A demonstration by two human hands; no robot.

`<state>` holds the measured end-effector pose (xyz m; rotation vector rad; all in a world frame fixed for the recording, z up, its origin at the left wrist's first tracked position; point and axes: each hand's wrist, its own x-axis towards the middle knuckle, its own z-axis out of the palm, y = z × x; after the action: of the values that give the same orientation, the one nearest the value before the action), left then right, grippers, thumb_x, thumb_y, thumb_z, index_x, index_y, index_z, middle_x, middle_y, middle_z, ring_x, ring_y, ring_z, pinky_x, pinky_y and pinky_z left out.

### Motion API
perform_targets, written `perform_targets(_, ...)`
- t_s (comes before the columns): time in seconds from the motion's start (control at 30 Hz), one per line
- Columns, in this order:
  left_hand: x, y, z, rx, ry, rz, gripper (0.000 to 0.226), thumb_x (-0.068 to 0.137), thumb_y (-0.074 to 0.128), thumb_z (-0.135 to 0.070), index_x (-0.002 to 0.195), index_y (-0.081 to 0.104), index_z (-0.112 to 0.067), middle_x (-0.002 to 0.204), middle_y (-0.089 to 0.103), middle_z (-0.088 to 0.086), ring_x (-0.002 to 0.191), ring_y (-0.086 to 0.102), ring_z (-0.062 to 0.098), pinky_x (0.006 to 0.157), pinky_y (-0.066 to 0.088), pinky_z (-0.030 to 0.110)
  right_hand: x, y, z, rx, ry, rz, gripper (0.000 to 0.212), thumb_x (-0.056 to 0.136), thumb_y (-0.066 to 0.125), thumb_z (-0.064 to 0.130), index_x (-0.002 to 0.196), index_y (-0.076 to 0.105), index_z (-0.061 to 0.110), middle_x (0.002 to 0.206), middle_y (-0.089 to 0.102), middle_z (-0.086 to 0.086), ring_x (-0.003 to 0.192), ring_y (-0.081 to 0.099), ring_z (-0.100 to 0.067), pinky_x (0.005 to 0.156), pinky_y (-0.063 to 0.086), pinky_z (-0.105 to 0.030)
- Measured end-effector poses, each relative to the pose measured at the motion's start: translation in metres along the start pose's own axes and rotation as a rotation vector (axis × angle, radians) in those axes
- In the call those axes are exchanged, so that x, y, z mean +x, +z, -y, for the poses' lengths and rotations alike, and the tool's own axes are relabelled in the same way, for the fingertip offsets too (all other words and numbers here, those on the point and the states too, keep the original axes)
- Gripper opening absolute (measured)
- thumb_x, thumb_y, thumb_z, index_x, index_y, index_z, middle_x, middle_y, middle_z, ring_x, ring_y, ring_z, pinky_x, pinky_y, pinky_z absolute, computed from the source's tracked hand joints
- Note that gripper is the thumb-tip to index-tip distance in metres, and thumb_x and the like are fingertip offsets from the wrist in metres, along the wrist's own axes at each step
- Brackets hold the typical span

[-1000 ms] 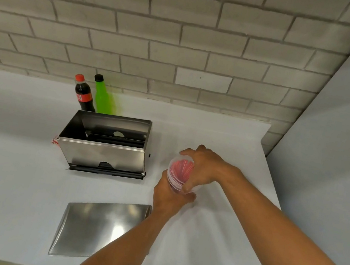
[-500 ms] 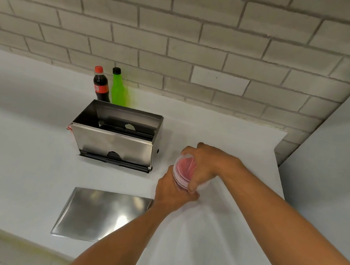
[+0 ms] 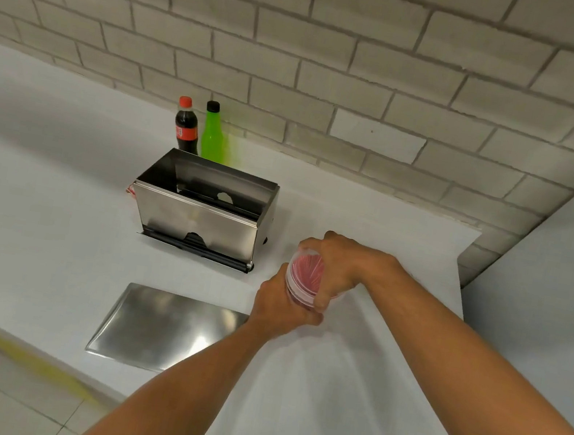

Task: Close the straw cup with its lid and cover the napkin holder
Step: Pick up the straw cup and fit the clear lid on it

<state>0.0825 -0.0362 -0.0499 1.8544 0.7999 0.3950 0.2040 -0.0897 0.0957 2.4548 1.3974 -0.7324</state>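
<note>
- Cover [image 3: 164, 330]: flat steel sheet lying on the white bench [image 3: 23, 247], nearest the bench's front edge, just in front of the holder, not on it. Left forearm crosses over its right corner.
- Left hand [image 3: 281, 306]: right of the cover, grip wrapped round the cup's lower body from the near side.
- Cup [image 3: 305, 276]: clear plastic w/ red straws inside, held between both hands, tilted so its mouth faces toward the holder. Sits right of the holder & a bit nearer, apart from it.
- Lid: clear, at the cup's mouth; can't tell if fully seated.
- Right hand [image 3: 340, 265]: over the cup's top & far side, grip clamped on the rim area, thumb down the near side.
- Holder [image 3: 201, 214]: open-top steel box on the bench, no cover on, dark slot w/ half-round cutout along its front base.
- Cola [image 3: 186, 126] & green bottle [image 3: 214, 133]: upright, side by side just behind the holder, cola on the left, by the brick wall [image 3: 344, 55].
</note>
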Motion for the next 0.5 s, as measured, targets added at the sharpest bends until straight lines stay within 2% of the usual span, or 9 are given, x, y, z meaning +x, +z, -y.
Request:
perform_targets(0.13,0.000,0.001,0.001,0.002,-0.001,0.002,0.106,0.046,0.101,-0.040,0.138,0.050,-0.033,0.118,0.066,-0.013,0.106,0.067,0.014,0.091,0.059,0.031,0.000,0.000,-0.001,-0.017,-0.028,0.000,0.120,0.051,0.098,0.039,0.152,0.033,0.043,0.129,0.042,0.001,0.121,0.050,-0.027,0.087,0.060,-0.042)
perform_targets(0.23,0.000,0.001,0.001,-0.016,-0.002,0.012,0.108,0.042,0.098,-0.043,0.139,0.051,-0.032,0.121,0.067,-0.011,0.108,0.068,0.016,0.092,0.061,0.035,-0.003,-0.002,0.001,-0.029,-0.011,-0.025,0.119,0.049,0.096,0.049,0.150,0.035,0.040,0.130,0.046,0.002,0.119,0.054,-0.026,0.085,0.060,-0.040)
perform_targets(0.33,0.001,0.001,0.001,-0.019,-0.017,0.014,0.104,0.044,0.099,-0.039,0.137,0.052,-0.031,0.118,0.068,-0.012,0.104,0.068,0.014,0.088,0.061,0.029,-0.005,-0.004,0.005,-0.050,0.029,-0.048,0.117,0.049,0.092,0.062,0.149,0.040,0.031,0.133,0.051,0.001,0.114,0.059,-0.026,0.086,0.060,-0.040)
perform_targets(0.5,0.001,0.002,0.004,-0.011,-0.019,0.010,0.098,0.044,0.098,-0.036,0.132,0.055,-0.033,0.110,0.070,-0.016,0.099,0.070,0.012,0.085,0.062,0.031,-0.007,-0.005,0.017,-0.149,0.083,-0.092,0.102,0.050,0.080,0.080,0.129,0.058,0.019,0.110,0.059,0.003,0.091,0.064,-0.022,0.073,0.057,-0.034)
